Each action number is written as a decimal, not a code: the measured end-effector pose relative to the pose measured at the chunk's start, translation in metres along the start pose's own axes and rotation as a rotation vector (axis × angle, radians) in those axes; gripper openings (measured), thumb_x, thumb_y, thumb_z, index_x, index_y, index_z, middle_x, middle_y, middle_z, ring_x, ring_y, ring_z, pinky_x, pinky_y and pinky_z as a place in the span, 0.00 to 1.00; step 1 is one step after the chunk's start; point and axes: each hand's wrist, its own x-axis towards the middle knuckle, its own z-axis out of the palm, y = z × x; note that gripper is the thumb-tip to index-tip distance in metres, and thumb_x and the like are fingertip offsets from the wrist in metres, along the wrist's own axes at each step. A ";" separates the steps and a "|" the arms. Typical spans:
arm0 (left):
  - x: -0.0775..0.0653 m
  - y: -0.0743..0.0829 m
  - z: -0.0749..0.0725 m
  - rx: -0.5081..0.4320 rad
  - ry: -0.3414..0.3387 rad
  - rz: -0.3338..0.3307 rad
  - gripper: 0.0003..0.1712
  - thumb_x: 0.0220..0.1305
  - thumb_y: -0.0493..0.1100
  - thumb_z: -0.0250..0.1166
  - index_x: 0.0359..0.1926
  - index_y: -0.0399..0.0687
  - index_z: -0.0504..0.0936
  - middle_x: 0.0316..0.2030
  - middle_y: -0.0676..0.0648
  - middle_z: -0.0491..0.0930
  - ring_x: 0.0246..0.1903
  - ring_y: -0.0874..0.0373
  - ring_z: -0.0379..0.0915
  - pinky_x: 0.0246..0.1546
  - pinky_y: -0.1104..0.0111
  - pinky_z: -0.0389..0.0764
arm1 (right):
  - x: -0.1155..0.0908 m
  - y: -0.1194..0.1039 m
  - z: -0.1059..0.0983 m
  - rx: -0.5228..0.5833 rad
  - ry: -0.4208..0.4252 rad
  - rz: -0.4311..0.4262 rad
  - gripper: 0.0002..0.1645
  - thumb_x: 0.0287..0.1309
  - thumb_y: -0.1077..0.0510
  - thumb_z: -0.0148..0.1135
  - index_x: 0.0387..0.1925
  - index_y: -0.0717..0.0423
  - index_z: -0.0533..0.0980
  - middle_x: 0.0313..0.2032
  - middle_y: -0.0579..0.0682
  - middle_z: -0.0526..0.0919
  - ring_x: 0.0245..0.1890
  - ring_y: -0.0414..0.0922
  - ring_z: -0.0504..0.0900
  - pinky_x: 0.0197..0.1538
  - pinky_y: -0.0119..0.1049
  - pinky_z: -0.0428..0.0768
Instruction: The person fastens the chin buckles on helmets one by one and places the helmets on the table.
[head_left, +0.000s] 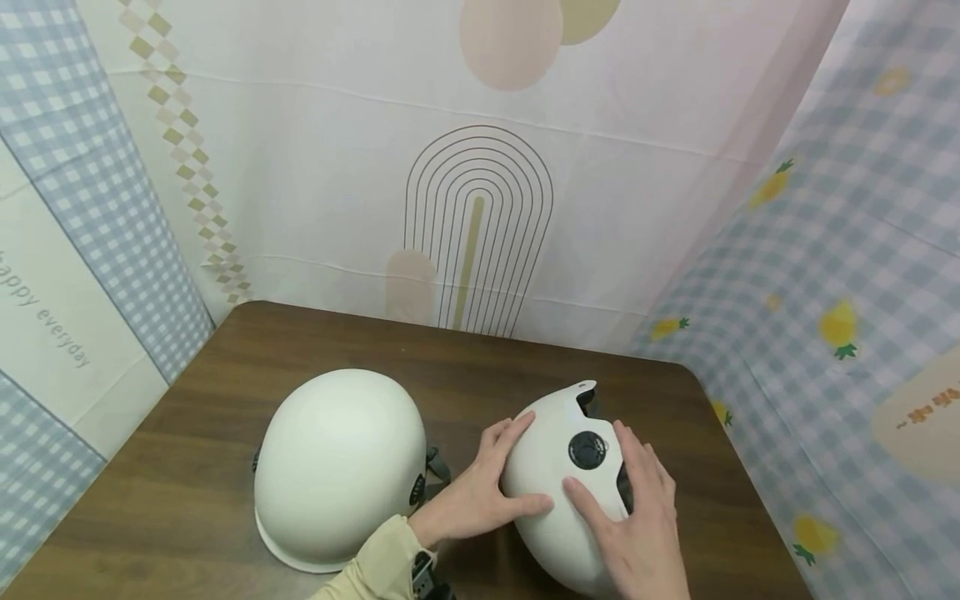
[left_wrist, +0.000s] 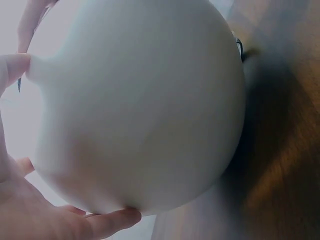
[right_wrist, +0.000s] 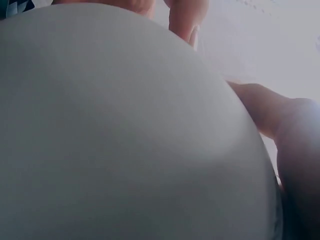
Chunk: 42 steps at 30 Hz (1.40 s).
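Note:
A white helmet (head_left: 555, 437) lies tilted on its side at the right of the table, its round black knob and notched rim turned upward. My left hand (head_left: 480, 498) grips the shell from the left, thumb and fingers spread across it. From the right, my right hand (head_left: 637, 517) holds the same helmet, with the thumb on the shell and the fingers over the notched edge. The smooth shell (left_wrist: 145, 105) fills most of the left wrist view. In the right wrist view, the thumb of my right hand (right_wrist: 280, 117) lies along the shell's curve.
A second white helmet (head_left: 341, 462) stands dome up left of my left forearm, its dark strap (head_left: 437, 467) close to that wrist. Both helmets are on a brown wooden table (head_left: 300, 342). Printed cloths (head_left: 322, 183) hang behind the table and at both sides.

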 end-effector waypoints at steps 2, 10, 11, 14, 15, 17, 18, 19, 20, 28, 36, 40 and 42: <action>0.000 0.000 0.000 -0.011 -0.003 -0.003 0.52 0.57 0.67 0.65 0.74 0.81 0.41 0.74 0.45 0.40 0.66 0.42 0.57 0.53 0.47 0.71 | -0.001 -0.001 0.000 -0.005 -0.002 -0.001 0.50 0.50 0.40 0.73 0.72 0.28 0.58 0.70 0.50 0.62 0.71 0.57 0.51 0.58 0.68 0.59; -0.002 -0.003 0.000 -0.048 0.001 0.009 0.52 0.58 0.63 0.67 0.75 0.75 0.45 0.74 0.48 0.43 0.71 0.48 0.47 0.59 0.46 0.65 | -0.006 -0.006 0.002 -0.005 -0.002 -0.006 0.48 0.52 0.41 0.72 0.72 0.29 0.60 0.70 0.52 0.63 0.71 0.57 0.51 0.58 0.71 0.54; -0.002 -0.003 0.000 -0.051 0.001 0.007 0.52 0.58 0.63 0.67 0.75 0.74 0.45 0.73 0.48 0.43 0.70 0.48 0.48 0.59 0.46 0.65 | -0.006 -0.006 0.003 -0.003 -0.001 -0.011 0.47 0.52 0.42 0.72 0.72 0.29 0.60 0.70 0.52 0.63 0.71 0.58 0.51 0.58 0.71 0.53; -0.002 -0.004 0.000 -0.067 0.003 0.002 0.51 0.59 0.62 0.67 0.75 0.73 0.45 0.73 0.48 0.45 0.67 0.49 0.54 0.58 0.47 0.66 | -0.007 -0.008 0.005 -0.003 -0.002 -0.023 0.46 0.53 0.41 0.71 0.72 0.30 0.60 0.70 0.52 0.63 0.70 0.59 0.51 0.58 0.72 0.51; -0.002 -0.005 0.000 -0.072 0.004 0.002 0.51 0.59 0.61 0.67 0.75 0.72 0.45 0.72 0.49 0.46 0.66 0.49 0.55 0.58 0.48 0.66 | -0.007 -0.008 0.006 -0.004 -0.002 -0.024 0.46 0.54 0.42 0.71 0.72 0.30 0.60 0.70 0.52 0.63 0.70 0.59 0.51 0.58 0.72 0.51; -0.001 -0.006 0.001 -0.093 0.007 -0.002 0.50 0.59 0.62 0.66 0.75 0.70 0.46 0.72 0.49 0.48 0.65 0.51 0.57 0.58 0.50 0.67 | -0.008 -0.010 0.008 -0.009 -0.003 -0.028 0.45 0.55 0.42 0.70 0.72 0.31 0.60 0.70 0.52 0.63 0.71 0.58 0.51 0.58 0.72 0.50; 0.000 -0.006 0.001 -0.107 0.007 -0.006 0.50 0.60 0.62 0.66 0.75 0.68 0.46 0.71 0.49 0.49 0.64 0.52 0.58 0.57 0.51 0.68 | -0.009 -0.011 0.009 -0.012 -0.003 -0.030 0.45 0.55 0.41 0.69 0.72 0.32 0.61 0.70 0.52 0.63 0.71 0.59 0.51 0.58 0.72 0.50; 0.000 -0.006 0.001 -0.121 0.007 -0.011 0.49 0.60 0.62 0.65 0.75 0.67 0.46 0.71 0.48 0.50 0.63 0.52 0.59 0.57 0.52 0.69 | -0.010 -0.012 0.011 -0.017 -0.005 -0.034 0.44 0.56 0.42 0.69 0.72 0.34 0.61 0.70 0.52 0.63 0.71 0.59 0.51 0.58 0.71 0.50; 0.000 -0.007 0.001 -0.137 0.007 -0.018 0.49 0.61 0.62 0.65 0.74 0.66 0.46 0.71 0.48 0.51 0.63 0.52 0.61 0.56 0.53 0.69 | -0.011 -0.013 0.012 -0.022 -0.007 -0.038 0.43 0.57 0.42 0.68 0.72 0.35 0.62 0.70 0.52 0.63 0.71 0.59 0.51 0.58 0.71 0.49; 0.001 -0.008 0.000 -0.255 -0.030 -0.030 0.46 0.66 0.62 0.59 0.74 0.53 0.46 0.69 0.44 0.54 0.63 0.51 0.60 0.55 0.55 0.70 | -0.017 -0.018 0.024 -0.055 -0.066 -0.107 0.36 0.66 0.43 0.59 0.72 0.43 0.62 0.70 0.55 0.62 0.70 0.63 0.50 0.55 0.72 0.51; -0.002 -0.008 0.000 -0.238 -0.023 -0.035 0.48 0.67 0.63 0.57 0.76 0.52 0.42 0.73 0.42 0.49 0.68 0.47 0.53 0.60 0.49 0.65 | -0.019 -0.020 0.026 -0.011 -0.091 -0.116 0.37 0.65 0.43 0.60 0.73 0.40 0.61 0.71 0.55 0.61 0.70 0.62 0.49 0.53 0.74 0.52; -0.002 -0.007 -0.001 -0.202 -0.012 -0.035 0.51 0.64 0.66 0.59 0.77 0.63 0.40 0.75 0.47 0.44 0.71 0.47 0.46 0.62 0.44 0.60 | -0.019 -0.022 0.026 -0.009 -0.108 -0.112 0.37 0.65 0.43 0.60 0.72 0.40 0.62 0.71 0.55 0.60 0.71 0.61 0.49 0.53 0.73 0.54; -0.003 -0.006 0.000 -0.185 -0.008 -0.032 0.51 0.63 0.66 0.60 0.77 0.67 0.40 0.75 0.49 0.43 0.71 0.47 0.45 0.61 0.44 0.61 | -0.019 -0.023 0.026 -0.011 -0.117 -0.115 0.36 0.64 0.43 0.60 0.72 0.40 0.63 0.71 0.55 0.60 0.71 0.60 0.50 0.52 0.73 0.54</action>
